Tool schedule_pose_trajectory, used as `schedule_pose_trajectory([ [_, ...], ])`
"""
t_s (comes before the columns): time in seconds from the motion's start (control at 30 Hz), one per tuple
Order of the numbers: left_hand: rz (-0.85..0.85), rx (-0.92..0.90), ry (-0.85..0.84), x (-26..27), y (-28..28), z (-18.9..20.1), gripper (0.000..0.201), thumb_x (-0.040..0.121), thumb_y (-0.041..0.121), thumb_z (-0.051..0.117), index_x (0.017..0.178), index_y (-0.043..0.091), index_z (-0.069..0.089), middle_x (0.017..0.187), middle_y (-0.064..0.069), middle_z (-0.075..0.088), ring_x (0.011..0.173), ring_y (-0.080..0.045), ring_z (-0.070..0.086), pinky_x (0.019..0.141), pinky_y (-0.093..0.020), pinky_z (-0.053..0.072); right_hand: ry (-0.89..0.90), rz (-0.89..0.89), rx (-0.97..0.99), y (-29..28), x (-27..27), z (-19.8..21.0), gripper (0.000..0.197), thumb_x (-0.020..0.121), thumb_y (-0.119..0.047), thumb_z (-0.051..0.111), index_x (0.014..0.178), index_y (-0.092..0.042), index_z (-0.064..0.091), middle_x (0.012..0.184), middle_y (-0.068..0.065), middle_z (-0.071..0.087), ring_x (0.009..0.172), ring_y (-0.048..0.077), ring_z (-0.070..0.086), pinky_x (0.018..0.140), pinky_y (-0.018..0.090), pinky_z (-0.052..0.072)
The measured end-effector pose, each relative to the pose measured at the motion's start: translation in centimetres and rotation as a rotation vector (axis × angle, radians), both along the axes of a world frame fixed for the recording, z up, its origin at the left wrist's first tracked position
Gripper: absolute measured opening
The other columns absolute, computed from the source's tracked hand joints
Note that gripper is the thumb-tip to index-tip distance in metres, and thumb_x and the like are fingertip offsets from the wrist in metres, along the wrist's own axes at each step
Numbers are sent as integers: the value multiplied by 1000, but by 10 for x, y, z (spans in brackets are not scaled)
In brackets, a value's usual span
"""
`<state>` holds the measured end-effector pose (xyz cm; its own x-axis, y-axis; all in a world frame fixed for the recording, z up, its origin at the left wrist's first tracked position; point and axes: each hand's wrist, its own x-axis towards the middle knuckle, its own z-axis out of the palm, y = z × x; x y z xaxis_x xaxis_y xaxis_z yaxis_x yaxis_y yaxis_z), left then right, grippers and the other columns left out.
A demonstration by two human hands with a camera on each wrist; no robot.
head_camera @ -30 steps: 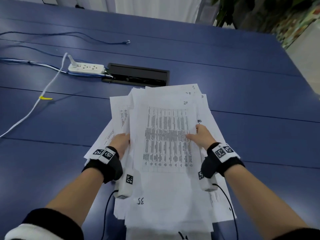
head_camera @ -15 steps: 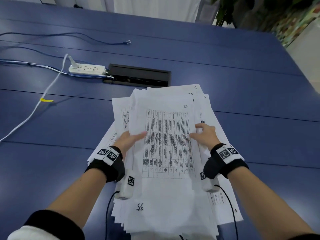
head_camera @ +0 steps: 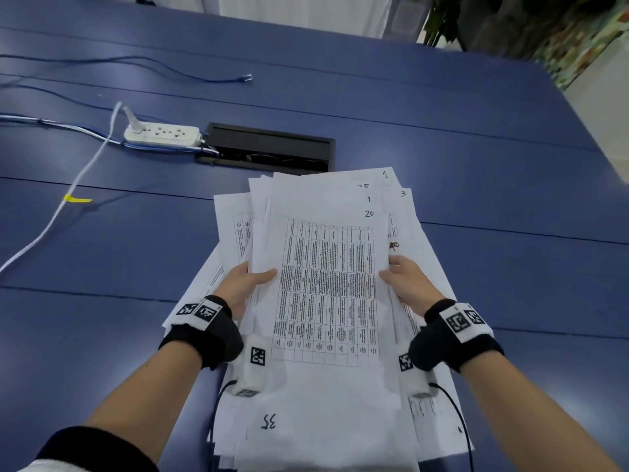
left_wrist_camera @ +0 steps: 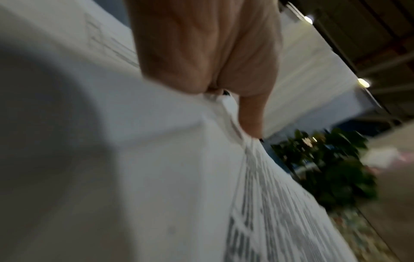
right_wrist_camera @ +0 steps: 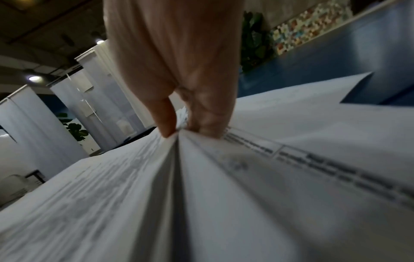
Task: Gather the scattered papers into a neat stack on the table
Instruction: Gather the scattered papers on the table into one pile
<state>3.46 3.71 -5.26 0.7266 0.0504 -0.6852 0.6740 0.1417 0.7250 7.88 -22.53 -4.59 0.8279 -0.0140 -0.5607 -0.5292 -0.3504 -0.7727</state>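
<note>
A loose, fanned pile of white printed papers [head_camera: 326, 284] lies in the middle of the blue table [head_camera: 476, 165], its top sheet a printed table with handwritten numbers at the corners. My left hand [head_camera: 250, 281] grips the pile's left side, thumb on top and fingers hidden beneath. My right hand [head_camera: 403, 277] grips the right side the same way. In the left wrist view the left hand [left_wrist_camera: 224, 85] pinches the papers [left_wrist_camera: 179, 177]. In the right wrist view the right hand [right_wrist_camera: 179, 127] pinches the papers' edges [right_wrist_camera: 201, 195]. Lower sheets stick out on both sides.
A white power strip [head_camera: 161, 134] with its white cable [head_camera: 68, 206] and blue wires lies at the back left. A black cable hatch [head_camera: 269, 151] is set into the table just beyond the papers. A blue network cable [head_camera: 204, 78] runs further back. Plants stand past the far right corner.
My left thumb has come over onto the top sheet and both hands now clasp the pile's sides. The sheets have drawn slightly closer together.
</note>
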Motion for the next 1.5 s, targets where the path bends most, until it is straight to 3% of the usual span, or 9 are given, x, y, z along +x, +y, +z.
schedule_pose_trajectory([
  [0.13,-23,7,10,-4,-12,3,53,88,24,60,135,9,41,137,1,46,135,-16,32,114,-36,15,90,49,119,5,-16,-9,79,81,-35,68,144,-9,28,148,5,37,135,23,37,114,45,27],
  [0.27,-46,23,12,-6,-8,2,44,86,16,64,126,9,49,127,4,54,125,-14,42,109,-34,24,59,42,182,5,-19,-10,52,88,-10,60,136,-6,41,138,10,52,125,24,51,110,43,36],
  [0.6,-11,43,-158,-5,13,13,39,86,4,60,124,6,53,117,-7,62,112,-23,54,100,-32,37,-303,63,-79,-17,-10,5,19,80,-17,71,98,-13,66,104,1,61,100,19,57,85,29,45],
  [0.77,-13,-23,-204,-3,26,13,39,86,3,58,122,14,51,104,1,63,115,-26,51,112,-44,31,-241,34,-20,-19,7,8,53,87,-25,64,135,-29,42,119,7,49,112,25,52,78,29,46],
  [0.9,3,-69,-186,0,21,12,27,83,11,65,108,20,59,111,-1,66,121,-25,51,112,-42,29,-243,-61,16,-4,14,7,21,89,-6,57,110,-5,56,110,12,65,96,22,62,89,37,50],
  [1.13,-26,-122,65,10,27,-20,121,41,60,84,144,22,32,155,1,23,144,-24,18,117,-52,9,-193,-169,226,7,9,-3,22,90,-3,56,111,0,60,101,5,66,82,13,64,60,12,53],
  [1.3,-38,-123,142,1,13,4,100,63,55,76,144,22,29,158,-3,13,146,-25,12,117,-54,5,-159,-219,69,1,5,-12,18,87,-5,61,104,1,63,106,15,67,86,22,63,73,24,54],
  [1.43,-96,-262,118,5,21,5,72,71,44,69,133,14,48,137,-12,52,125,-28,51,105,-47,37,10,-8,-21,-24,7,0,17,86,-9,64,101,-1,62,90,14,67,65,14,64,49,19,49],
  [1.5,-97,-222,131,10,23,-10,86,62,45,79,135,16,45,144,-10,45,131,-29,44,111,-49,29,20,35,-31,-23,2,-2,22,89,-7,59,109,2,59,101,16,67,74,15,67,67,24,56],
])
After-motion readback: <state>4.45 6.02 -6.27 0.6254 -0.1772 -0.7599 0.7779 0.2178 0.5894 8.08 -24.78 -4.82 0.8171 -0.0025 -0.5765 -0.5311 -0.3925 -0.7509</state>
